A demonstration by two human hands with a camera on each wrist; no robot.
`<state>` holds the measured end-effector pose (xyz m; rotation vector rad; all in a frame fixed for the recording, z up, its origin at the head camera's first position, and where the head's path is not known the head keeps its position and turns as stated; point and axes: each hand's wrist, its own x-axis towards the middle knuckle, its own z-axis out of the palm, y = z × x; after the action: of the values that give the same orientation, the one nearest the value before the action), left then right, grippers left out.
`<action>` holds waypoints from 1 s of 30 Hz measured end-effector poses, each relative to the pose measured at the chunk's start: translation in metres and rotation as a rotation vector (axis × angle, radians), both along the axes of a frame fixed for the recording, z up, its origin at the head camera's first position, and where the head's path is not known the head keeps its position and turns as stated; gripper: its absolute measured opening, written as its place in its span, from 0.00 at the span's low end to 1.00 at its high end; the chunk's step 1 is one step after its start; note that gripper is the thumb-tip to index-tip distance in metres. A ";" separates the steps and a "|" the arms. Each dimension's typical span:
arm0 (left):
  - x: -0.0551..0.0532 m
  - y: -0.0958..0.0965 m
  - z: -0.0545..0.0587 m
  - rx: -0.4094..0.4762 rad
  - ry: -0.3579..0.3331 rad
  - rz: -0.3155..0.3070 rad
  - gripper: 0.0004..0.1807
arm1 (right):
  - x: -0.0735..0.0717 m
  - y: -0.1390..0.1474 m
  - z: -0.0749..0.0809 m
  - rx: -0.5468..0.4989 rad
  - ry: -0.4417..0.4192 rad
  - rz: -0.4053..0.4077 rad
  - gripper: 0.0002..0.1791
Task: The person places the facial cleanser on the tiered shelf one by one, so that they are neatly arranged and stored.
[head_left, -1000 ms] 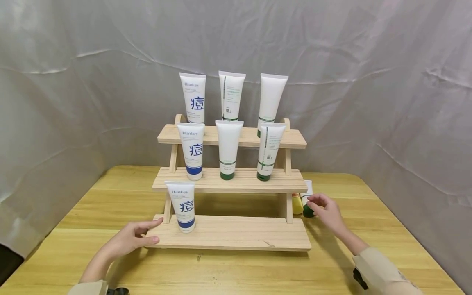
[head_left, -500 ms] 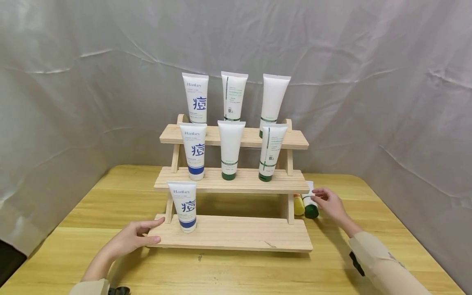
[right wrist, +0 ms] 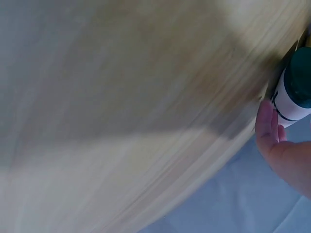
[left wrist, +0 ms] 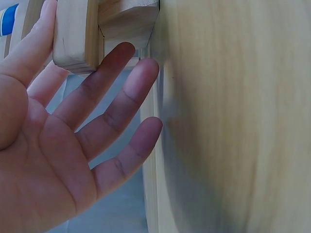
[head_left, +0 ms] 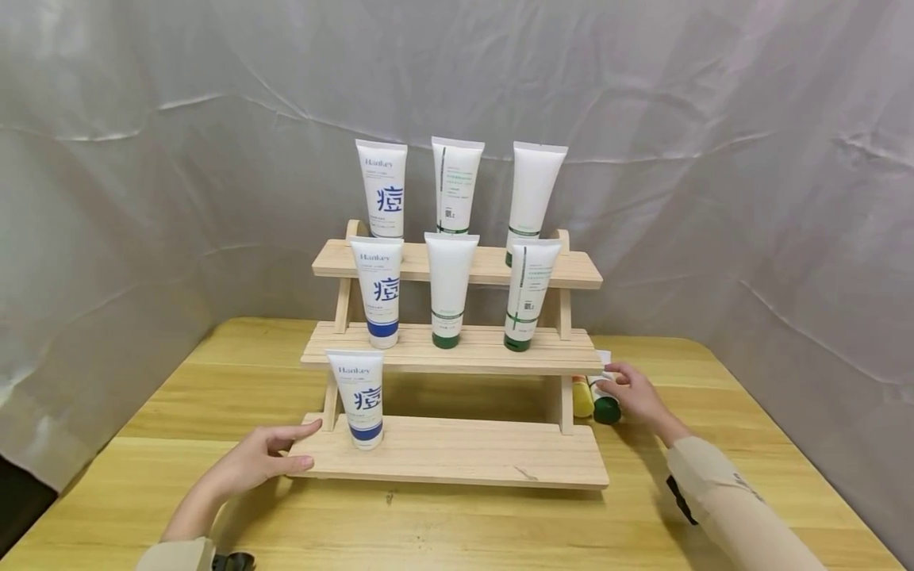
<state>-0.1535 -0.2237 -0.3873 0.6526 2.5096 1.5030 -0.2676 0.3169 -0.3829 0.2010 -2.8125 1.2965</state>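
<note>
A three-tier wooden display stand [head_left: 457,456] stands on the table. My left hand [head_left: 253,460] grips the left end of its lowest tier between thumb and forefinger; in the left wrist view the other fingers of that hand [left wrist: 73,131] are spread below the board. A white cream tube with a green cap [head_left: 607,409] lies behind the stand's right side. Over its body is my right hand [head_left: 639,396], thumb and fingers at the tube's sides. The right wrist view shows the green cap [right wrist: 300,80] beside the fingertips [right wrist: 265,114].
A yellow-capped tube [head_left: 581,400] lies left of the green-capped one. A blue-banded tube [head_left: 362,400] stands at the left of the lowest tier. Several tubes stand on the upper tiers, including a plain-faced one [head_left: 450,285]. Grey cloth [head_left: 643,119] hangs behind the table.
My right hand has moved from the green cap back onto the tube's body, and the cap has shifted slightly right. The left hand keeps its hold on the stand.
</note>
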 end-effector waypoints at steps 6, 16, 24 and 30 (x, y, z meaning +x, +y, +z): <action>0.000 -0.001 -0.001 0.022 -0.010 -0.005 0.30 | -0.007 0.005 -0.006 -0.077 -0.072 -0.003 0.28; 0.001 0.000 -0.001 0.009 -0.009 0.010 0.30 | -0.006 0.004 -0.005 -0.019 -0.093 0.005 0.30; 0.001 0.001 0.001 -0.021 0.000 0.024 0.30 | -0.005 0.008 -0.006 -0.024 -0.105 0.014 0.28; 0.002 0.000 0.001 -0.021 -0.002 0.026 0.31 | -0.007 0.011 -0.008 -0.010 -0.114 -0.022 0.26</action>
<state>-0.1519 -0.2241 -0.3865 0.6175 2.5380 1.4827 -0.2745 0.3280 -0.3913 0.0981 -2.8917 1.3585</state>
